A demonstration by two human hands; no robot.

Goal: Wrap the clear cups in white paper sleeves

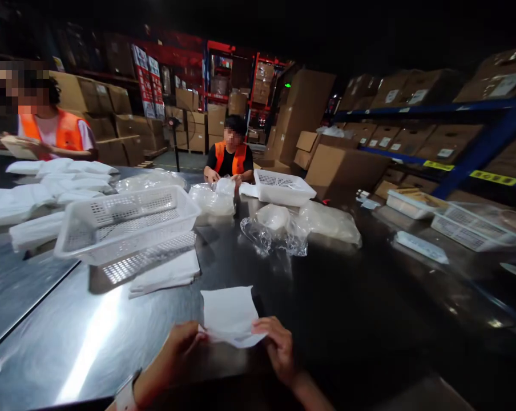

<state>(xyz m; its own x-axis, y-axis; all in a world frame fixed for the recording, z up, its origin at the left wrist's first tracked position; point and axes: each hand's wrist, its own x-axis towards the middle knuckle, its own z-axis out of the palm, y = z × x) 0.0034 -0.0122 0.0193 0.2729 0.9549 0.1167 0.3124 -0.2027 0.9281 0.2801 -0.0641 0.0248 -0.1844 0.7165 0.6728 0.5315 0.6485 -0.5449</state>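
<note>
At the bottom centre of the frame, the left hand and the right hand both grip a thin white rectangular sheet that looks like a flat paper or fabric pouch; the left fingers are pinched on its lower left edge and the right fingers are curled over its lower right corner, so each hand is clamped on the sheet. The sheet lies low over a dark, shiny metal table, its far end touching or nearly touching the surface. Just beyond it, left of centre, a small stack of folded white sheets lies partly under a white perforated plastic basket that sits tilted. Crumpled clear plastic bags holding white contents rest in the middle of the frame, with a second white perforated basket behind them. At the upper left a person in an orange vest stands beside piles of white folded items, and another person in an orange vest sits at the table's far end. Brown cardboard boxes fill the shelves behind.
</note>
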